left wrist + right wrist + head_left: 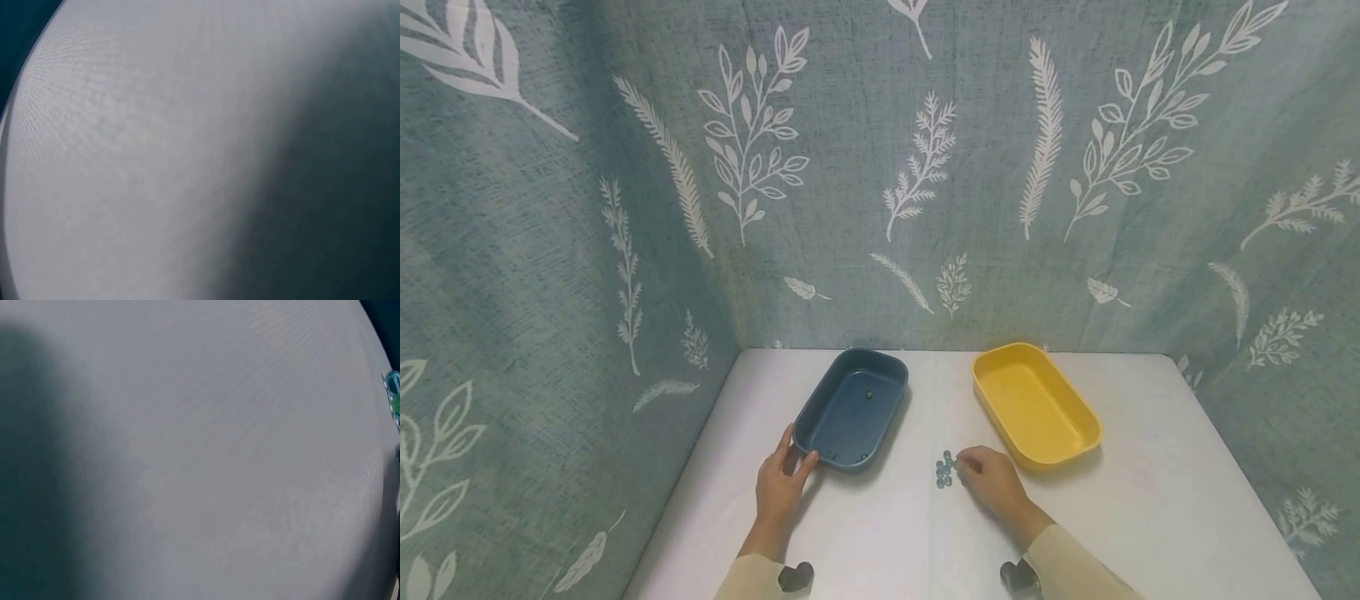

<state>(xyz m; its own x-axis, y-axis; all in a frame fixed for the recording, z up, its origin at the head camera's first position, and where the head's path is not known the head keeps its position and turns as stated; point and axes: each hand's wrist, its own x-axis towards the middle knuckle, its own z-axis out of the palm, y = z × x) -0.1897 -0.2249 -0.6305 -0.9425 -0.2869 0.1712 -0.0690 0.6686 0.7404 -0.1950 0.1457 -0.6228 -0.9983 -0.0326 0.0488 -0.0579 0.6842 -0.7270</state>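
Observation:
My left hand (779,490) holds the near left corner of a dark blue tray (857,417), thumb at its front rim and fingers along its left side. A few small glass marbles (868,395) lie inside that tray. To the right, my right hand (996,482) reaches low over the table with curled fingers, pinching a greenish marble (956,464) at the edge of a small cluster. Several blue-green glass marbles (940,471) make up this cluster on the white cloth. At the right wrist view's edge, marbles (394,394) show partly; the left wrist view holds only cloth and shadow.
A yellow tray (1036,404) stands behind and right of my right hand, with no marbles visible in it. Both trays rest on the white tabletop (1157,500). Green leaf-patterned curtains (865,167) enclose the back and sides.

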